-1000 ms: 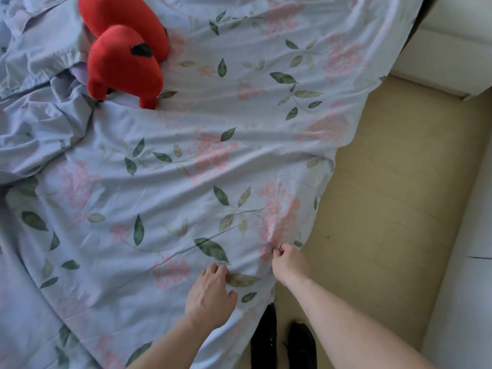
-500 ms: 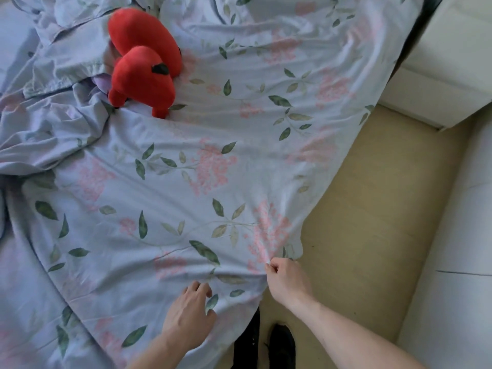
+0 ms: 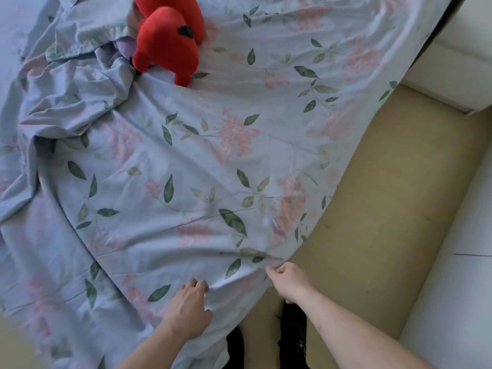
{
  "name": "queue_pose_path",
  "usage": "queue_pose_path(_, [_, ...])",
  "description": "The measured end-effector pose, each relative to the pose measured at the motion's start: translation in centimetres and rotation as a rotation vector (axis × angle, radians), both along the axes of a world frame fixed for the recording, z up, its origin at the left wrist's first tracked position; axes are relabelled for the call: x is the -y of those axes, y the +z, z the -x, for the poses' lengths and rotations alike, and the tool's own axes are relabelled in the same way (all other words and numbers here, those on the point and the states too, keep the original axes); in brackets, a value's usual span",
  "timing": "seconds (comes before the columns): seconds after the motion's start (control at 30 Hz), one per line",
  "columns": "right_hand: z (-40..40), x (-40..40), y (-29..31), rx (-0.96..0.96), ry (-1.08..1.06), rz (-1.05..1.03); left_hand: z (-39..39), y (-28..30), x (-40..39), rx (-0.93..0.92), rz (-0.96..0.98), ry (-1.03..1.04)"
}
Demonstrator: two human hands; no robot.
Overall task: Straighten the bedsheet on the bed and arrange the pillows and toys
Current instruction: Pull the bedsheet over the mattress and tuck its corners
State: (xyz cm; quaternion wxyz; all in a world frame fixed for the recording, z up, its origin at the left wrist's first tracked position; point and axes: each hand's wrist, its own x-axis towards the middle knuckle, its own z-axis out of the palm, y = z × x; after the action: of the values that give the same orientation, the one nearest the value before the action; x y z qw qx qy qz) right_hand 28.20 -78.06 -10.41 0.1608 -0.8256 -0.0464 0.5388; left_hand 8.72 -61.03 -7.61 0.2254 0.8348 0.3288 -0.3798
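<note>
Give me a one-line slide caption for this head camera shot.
Both hands, left and right, grip the floral bedsheet's near edge, with a red plush toy lying farther up the bed.

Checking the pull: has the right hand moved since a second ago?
Yes: the right hand has drawn back toward the shoes, pinching the sheet.
</note>
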Motion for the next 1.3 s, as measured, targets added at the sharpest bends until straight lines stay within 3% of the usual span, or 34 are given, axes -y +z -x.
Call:
queue_pose_path(0.23, [7.1, -4.9, -2.5, -0.001, 0.019, 0.059, 3.5, -1.5, -1.1, 0.088, 0.004, -0.005])
queue_pose_path(0.37, [9.3, -6.4, -2.9, 0.162, -0.023, 0.082, 5.0, -1.6, -1.4, 0.145, 0.049, -0.015])
queue_pose_path(0.53, [10.6, -5.0, -0.4, 0.198, -0.078, -0.009, 8.3, -0.5, -2.5, 0.201, 0.018, -0.054])
queue_pose_path(0.73, [12.8, -2.4, 4.6, 0.218, -0.188, -0.185, 13.3, 0.5, -4.0, 0.143, -0.081, -0.212])
queue_pose_path(0.83, [13.1, -2.5, 4.3, 0.286, -0.249, -0.211, 15.1, 0.2, -4.7, 0.112, -0.149, -0.22])
queue_pose_path(0.93, [14.1, -2.4, 1.6, 0.191, -0.34, -0.152, 16.2, -0.3, -4.9, 0.095, -0.169, -0.144])
queue_pose_path(1.07, [17.8, -1.9, -1.2, -0.081, -0.182, 0.051, 16.9, -1.1, -4.2, 0.11, -0.12, -0.058])
queue_pose_path(1.2, [22.6, -3.2, -2.6, -0.263, -0.254, 0.075, 17.8, -1.9, -2.8, 0.081, 0.01, -0.197])
queue_pose_path(1.3, [24.9, -4.1, -4.3, -0.221, -0.394, 0.048, 18.5, -2.2, -2.3, 0.063, -0.029, -0.299])
